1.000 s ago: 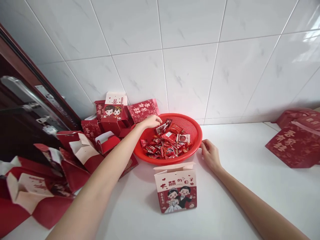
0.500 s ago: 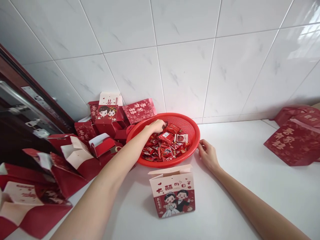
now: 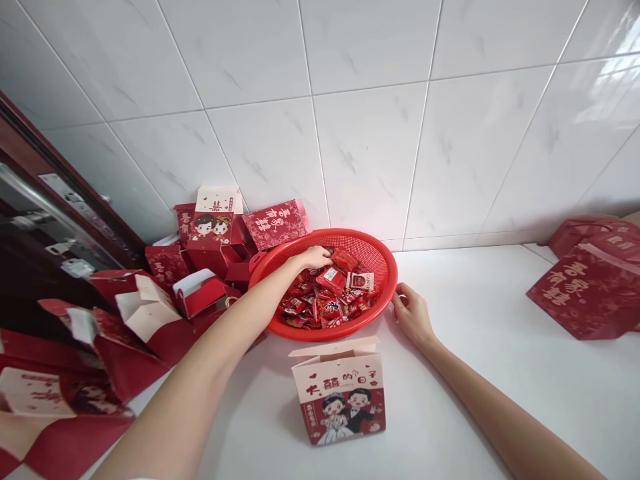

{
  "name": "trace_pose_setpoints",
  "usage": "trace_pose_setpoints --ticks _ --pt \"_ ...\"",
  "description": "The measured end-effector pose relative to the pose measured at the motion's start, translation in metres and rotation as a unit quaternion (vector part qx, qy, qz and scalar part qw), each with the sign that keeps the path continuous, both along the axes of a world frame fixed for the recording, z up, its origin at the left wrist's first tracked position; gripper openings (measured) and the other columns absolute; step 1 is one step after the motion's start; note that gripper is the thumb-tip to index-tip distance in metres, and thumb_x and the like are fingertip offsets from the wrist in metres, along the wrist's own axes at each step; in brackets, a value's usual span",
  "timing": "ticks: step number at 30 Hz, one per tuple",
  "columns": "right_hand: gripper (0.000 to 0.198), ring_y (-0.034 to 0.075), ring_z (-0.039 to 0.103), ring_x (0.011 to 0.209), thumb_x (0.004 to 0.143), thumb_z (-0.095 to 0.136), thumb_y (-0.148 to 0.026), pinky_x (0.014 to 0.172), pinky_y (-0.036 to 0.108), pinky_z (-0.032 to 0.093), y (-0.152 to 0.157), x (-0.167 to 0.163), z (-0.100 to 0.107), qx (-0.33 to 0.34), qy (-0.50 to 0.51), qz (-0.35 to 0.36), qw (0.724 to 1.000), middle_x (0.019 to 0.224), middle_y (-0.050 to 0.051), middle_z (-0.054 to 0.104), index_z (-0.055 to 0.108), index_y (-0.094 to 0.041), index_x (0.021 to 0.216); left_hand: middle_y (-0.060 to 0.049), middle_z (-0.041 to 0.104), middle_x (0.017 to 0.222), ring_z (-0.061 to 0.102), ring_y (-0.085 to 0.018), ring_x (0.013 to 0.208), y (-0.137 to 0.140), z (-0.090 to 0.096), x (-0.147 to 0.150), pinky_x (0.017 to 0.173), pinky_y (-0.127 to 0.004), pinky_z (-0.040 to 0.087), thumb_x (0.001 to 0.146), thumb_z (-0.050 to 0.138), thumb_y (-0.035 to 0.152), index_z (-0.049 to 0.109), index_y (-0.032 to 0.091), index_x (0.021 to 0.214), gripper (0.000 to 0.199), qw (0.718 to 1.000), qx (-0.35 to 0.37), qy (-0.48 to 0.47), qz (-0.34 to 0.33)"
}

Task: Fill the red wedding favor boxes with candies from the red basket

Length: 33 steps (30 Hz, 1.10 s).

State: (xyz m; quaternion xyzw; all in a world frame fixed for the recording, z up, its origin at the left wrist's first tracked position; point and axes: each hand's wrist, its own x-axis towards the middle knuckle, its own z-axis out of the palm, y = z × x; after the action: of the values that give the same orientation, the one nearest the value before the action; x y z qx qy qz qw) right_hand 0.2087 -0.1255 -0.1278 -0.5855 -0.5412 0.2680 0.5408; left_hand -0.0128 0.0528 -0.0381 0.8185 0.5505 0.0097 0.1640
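A red plastic basket (image 3: 387, 280) with a perforated wall holds a pile of red-wrapped candies (image 3: 330, 308). My left hand (image 3: 315, 257) reaches over the rim into the back of the pile, its fingers bent together on the wrapped candies; the fingertips are partly hidden. On the basket's right side my right hand (image 3: 413, 313) has its fingers curled against the outer rim. In front of the basket stands an upright cream and red gift box (image 3: 345, 407) with a cartoon couple on it and its top flaps open. Neither hand touches this box.
Several open red gift boxes (image 3: 133, 347) crowd the left side beside my left forearm. More boxes (image 3: 275, 225) lean on the tiled wall (image 3: 370, 147) behind the basket. Closed red boxes (image 3: 583, 290) stand at the far right of the white table (image 3: 480, 300).
My left hand's fingers have shifted slightly within the candies. My right hand stays at the rim. The whole view has moved a little.
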Motion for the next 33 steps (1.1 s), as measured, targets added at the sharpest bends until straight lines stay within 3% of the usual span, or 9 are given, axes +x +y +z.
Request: trace_pose_setpoints --ticks 5,13,17,22,28,33 --pt "0.033 0.016 0.052 0.054 0.086 0.049 -0.051 0.052 0.029 0.041 0.000 0.000 0.002 -0.002 0.003 0.000 1.000 0.077 0.006 0.069 0.058 -0.021 0.074 0.002 0.062 0.062 0.056 -0.014 0.062 -0.001 0.006 0.001 0.062 -0.025 0.044 0.077 0.062 0.027 0.069 0.018 0.064 0.017 0.994 -0.008 -0.112 -0.005" --pt "0.032 0.016 0.052 0.055 0.085 0.050 -0.050 0.051 0.029 0.040 0.000 0.000 0.001 -0.003 0.005 0.002 1.000 0.077 0.006 0.069 0.057 -0.021 0.073 -0.006 0.078 0.092 0.069 -0.018 0.080 -0.006 0.013 0.013 0.075 -0.029 0.054 0.088 0.060 0.040 0.077 0.015 0.086 0.030 0.972 -0.045 -0.226 -0.040" --pt "0.031 0.016 0.053 0.055 0.085 0.049 -0.049 0.052 0.029 0.040 0.000 0.000 0.002 -0.012 0.003 0.002 1.000 0.077 0.006 0.069 0.057 -0.021 0.073 -0.009 0.079 0.108 0.074 -0.019 0.090 -0.007 0.010 0.013 0.083 -0.030 0.056 0.091 0.056 0.031 0.076 0.017 0.109 0.030 0.984 -0.061 -0.155 -0.057" --pt "0.034 0.016 0.053 0.055 0.085 0.049 -0.051 0.053 0.030 0.041 -0.002 0.000 0.004 -0.016 0.000 0.000 1.000 0.077 0.006 0.069 0.058 -0.021 0.072 -0.012 0.072 0.129 0.067 -0.028 0.117 -0.008 0.002 0.009 0.095 -0.032 0.053 0.078 0.069 0.024 0.071 0.018 0.119 0.041 0.997 -0.032 -0.019 -0.067" --pt "0.034 0.017 0.053 0.056 0.085 0.049 -0.052 0.053 0.030 0.041 -0.002 0.000 0.004 -0.013 0.002 0.005 1.000 0.074 0.006 0.069 0.058 -0.022 0.071 -0.009 0.077 0.114 0.072 -0.027 0.104 -0.018 0.008 0.010 0.086 -0.028 0.055 0.072 0.074 0.021 0.071 0.020 0.115 0.043 0.995 -0.040 0.059 -0.077" --pt "0.036 0.017 0.052 0.056 0.084 0.051 -0.055 0.053 0.029 0.041 -0.001 -0.001 0.004 -0.003 0.005 0.009 1.000 0.071 0.005 0.067 0.057 -0.022 0.069 -0.008 0.075 0.119 0.072 -0.027 0.105 -0.023 0.015 0.010 0.083 -0.025 0.055 0.072 0.075 0.024 0.070 0.019 0.118 0.047 0.995 -0.044 0.059 -0.067"
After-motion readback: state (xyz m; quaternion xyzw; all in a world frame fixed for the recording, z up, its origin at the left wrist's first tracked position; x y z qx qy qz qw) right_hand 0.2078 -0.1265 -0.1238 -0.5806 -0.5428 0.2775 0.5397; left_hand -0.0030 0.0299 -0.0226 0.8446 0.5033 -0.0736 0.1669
